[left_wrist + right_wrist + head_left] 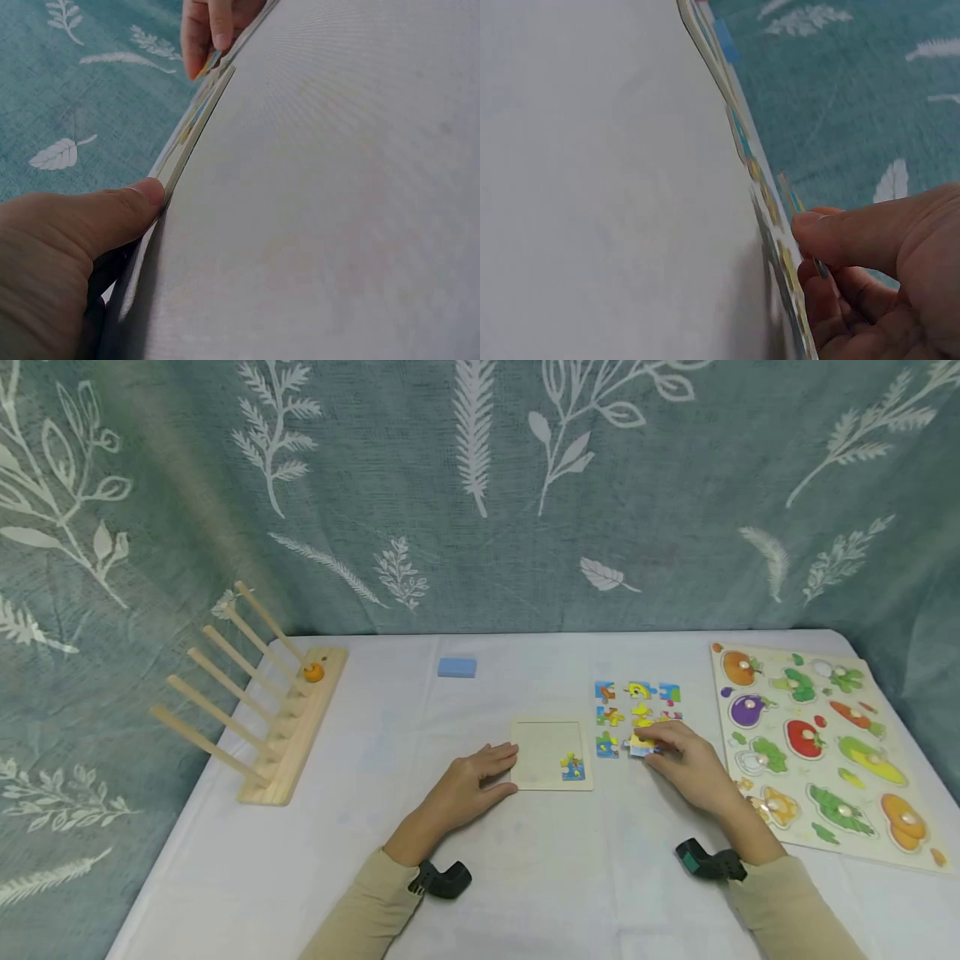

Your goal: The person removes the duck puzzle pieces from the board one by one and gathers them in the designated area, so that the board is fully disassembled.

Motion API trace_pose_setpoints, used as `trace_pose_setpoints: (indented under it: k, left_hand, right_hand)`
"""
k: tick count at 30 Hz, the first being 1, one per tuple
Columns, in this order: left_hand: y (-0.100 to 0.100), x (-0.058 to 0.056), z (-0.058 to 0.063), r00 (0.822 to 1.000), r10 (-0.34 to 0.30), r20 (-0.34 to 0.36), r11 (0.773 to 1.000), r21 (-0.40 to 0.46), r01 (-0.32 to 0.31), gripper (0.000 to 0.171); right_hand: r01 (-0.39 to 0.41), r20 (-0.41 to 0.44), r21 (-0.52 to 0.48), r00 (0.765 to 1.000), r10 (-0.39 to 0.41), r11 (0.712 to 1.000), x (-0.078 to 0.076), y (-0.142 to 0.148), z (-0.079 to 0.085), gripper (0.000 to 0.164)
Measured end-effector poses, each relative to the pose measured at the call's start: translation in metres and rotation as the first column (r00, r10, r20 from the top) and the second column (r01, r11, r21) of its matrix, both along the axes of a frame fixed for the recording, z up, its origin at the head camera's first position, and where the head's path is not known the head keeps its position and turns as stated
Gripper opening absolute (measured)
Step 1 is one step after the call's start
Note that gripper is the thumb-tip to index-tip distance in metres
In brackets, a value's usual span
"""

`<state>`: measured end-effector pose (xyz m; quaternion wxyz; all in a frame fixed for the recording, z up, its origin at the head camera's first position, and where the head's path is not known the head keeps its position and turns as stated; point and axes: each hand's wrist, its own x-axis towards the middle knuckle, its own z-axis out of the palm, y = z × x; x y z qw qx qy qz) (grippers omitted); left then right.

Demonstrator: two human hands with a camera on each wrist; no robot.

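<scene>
My right hand point(693, 770) pinches a puzzle piece point(642, 746) between thumb and fingers, just over the loose pieces. In the right wrist view, that piece point(821, 268) is seen edge-on, raised off the cloth. My left hand point(468, 785) rests at the left side of a square wooden puzzle tray point(536, 752), fingers extended against its edge. The left wrist view has the thumb point(142, 196) touching the tray's corner. Joined pieces point(573, 767) lie in the tray's lower right corner. Several loose pieces point(606, 717) are laid out in rows right of the tray, partly hidden by my right hand.
A wooden rack with slanted pegs point(300, 727) stands at the left, an orange bead point(313, 672) on its base. A blue block point(457, 668) lies at the back. The vegetable puzzle board point(817, 777) fills the right side, under my right forearm. A patterned curtain point(510, 568) hangs behind.
</scene>
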<state>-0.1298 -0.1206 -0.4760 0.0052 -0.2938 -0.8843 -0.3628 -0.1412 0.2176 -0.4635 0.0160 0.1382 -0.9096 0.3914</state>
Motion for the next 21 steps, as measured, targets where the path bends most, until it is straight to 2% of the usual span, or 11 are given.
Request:
trace_pose_setpoints:
  k: [10,21]
  left_hand:
    - [0.0009,0.0005,0.0011,1.0,0.007,-0.002,1.0,-0.011,-0.007,0.046]
    - [0.0001,-0.0004,-0.0013,1.0,0.007,-0.019,1.0,-0.01,-0.007,0.047]
  right_hand:
    - [-0.003,0.019,0.019,1.0,0.003,1.0,0.0016,0.0075,-0.0014,0.031]
    - [-0.014,-0.014,0.058,1.0,0.015,0.998,-0.0002,0.0045,-0.0051,0.032]
